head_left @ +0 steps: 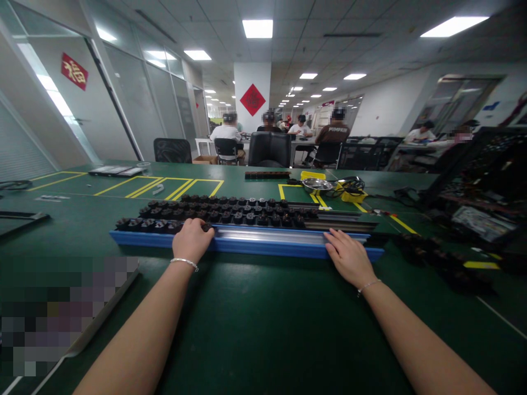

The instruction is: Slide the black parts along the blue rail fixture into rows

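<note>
A long blue rail (263,247) with a silvery inner channel lies across the green table in front of me. Small black parts (148,223) sit in a row along its left portion. My left hand (191,240) is closed at the end of that row, its fingers around a black part (206,226) that is mostly hidden. Toward the rail's right end, my right hand (349,255) rests with fingers stretched out over the channel. Just behind, more rails (346,225) carry rows of similar black parts (247,204).
Loose black parts (448,258) lie at the right, near a dark open-framed unit (477,192). Behind the rails are a metal bowl (317,185), yellow trays (354,196) and a dark strip (267,175). A blurred-out panel (69,312) is at lower left. Several people sit farther back.
</note>
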The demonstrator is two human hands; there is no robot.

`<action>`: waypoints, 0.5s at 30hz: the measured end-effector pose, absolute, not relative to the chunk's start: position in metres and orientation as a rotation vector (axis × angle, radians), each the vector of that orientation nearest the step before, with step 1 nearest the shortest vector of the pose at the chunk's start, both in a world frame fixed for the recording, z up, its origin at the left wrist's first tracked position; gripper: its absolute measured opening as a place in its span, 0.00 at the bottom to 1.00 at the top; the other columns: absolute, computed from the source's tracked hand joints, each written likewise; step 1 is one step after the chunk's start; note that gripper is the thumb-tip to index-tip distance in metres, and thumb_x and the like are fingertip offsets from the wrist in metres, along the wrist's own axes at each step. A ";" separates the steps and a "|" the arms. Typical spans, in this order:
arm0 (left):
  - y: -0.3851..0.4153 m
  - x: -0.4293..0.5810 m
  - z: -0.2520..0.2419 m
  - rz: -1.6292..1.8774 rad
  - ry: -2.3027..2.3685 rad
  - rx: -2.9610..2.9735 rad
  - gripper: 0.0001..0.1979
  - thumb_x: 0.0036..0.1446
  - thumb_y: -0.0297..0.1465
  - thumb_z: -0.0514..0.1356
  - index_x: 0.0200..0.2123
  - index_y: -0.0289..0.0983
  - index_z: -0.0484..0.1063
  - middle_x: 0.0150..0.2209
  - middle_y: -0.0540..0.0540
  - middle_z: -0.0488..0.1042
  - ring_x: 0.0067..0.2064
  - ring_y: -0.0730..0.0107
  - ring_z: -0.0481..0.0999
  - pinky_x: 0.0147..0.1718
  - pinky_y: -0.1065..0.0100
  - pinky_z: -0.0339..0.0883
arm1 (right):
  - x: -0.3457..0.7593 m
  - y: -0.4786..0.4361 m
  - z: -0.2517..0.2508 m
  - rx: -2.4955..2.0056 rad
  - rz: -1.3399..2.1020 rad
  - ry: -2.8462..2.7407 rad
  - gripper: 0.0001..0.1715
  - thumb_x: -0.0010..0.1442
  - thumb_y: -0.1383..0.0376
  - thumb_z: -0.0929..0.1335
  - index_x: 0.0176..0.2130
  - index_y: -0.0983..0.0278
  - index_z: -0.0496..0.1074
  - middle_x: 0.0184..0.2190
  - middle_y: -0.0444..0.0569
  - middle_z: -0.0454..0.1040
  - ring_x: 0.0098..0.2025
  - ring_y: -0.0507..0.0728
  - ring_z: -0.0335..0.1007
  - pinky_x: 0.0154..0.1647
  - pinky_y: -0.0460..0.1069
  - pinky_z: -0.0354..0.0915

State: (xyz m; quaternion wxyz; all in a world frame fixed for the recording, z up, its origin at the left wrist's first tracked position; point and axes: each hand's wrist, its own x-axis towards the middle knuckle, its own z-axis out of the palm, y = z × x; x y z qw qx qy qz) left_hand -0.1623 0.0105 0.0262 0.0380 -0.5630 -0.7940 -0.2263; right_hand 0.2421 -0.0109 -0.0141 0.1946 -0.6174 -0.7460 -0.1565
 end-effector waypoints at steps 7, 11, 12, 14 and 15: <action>0.010 -0.157 0.027 -0.696 -2.400 -1.756 0.18 0.50 0.44 0.54 0.40 0.41 0.72 0.44 0.43 0.71 0.43 0.57 0.73 0.39 0.61 0.67 | 0.242 -0.011 -0.014 -1.747 -0.425 -2.093 0.28 0.64 0.55 0.52 0.55 0.59 0.67 0.58 0.48 0.64 0.60 0.59 0.56 0.55 0.58 0.58; 0.009 -0.155 0.027 -0.703 -2.395 -1.779 0.18 0.51 0.43 0.54 0.40 0.40 0.72 0.44 0.43 0.71 0.44 0.58 0.73 0.39 0.62 0.67 | 0.242 -0.010 -0.015 -1.746 -0.419 -2.097 0.28 0.64 0.55 0.52 0.55 0.59 0.66 0.58 0.49 0.64 0.60 0.60 0.56 0.55 0.58 0.58; 0.009 -0.155 0.027 -0.702 -2.396 -1.784 0.18 0.51 0.43 0.54 0.40 0.40 0.72 0.44 0.43 0.71 0.44 0.58 0.73 0.40 0.62 0.67 | 0.242 -0.010 -0.015 -1.745 -0.421 -2.097 0.27 0.64 0.55 0.52 0.55 0.59 0.67 0.58 0.49 0.64 0.60 0.60 0.57 0.55 0.58 0.58; 0.009 -0.154 0.027 -0.701 -2.394 -1.792 0.18 0.51 0.43 0.54 0.40 0.40 0.72 0.44 0.43 0.71 0.44 0.58 0.73 0.40 0.62 0.67 | 0.242 -0.010 -0.015 -1.741 -0.426 -2.096 0.27 0.64 0.55 0.53 0.55 0.59 0.67 0.58 0.49 0.64 0.60 0.60 0.57 0.54 0.58 0.59; 0.010 -0.154 0.027 -0.702 -2.395 -1.793 0.18 0.51 0.43 0.54 0.40 0.40 0.72 0.44 0.43 0.71 0.44 0.58 0.73 0.40 0.62 0.67 | 0.242 -0.010 -0.015 -1.739 -0.429 -2.094 0.27 0.64 0.55 0.53 0.55 0.59 0.67 0.57 0.49 0.64 0.60 0.60 0.57 0.54 0.58 0.59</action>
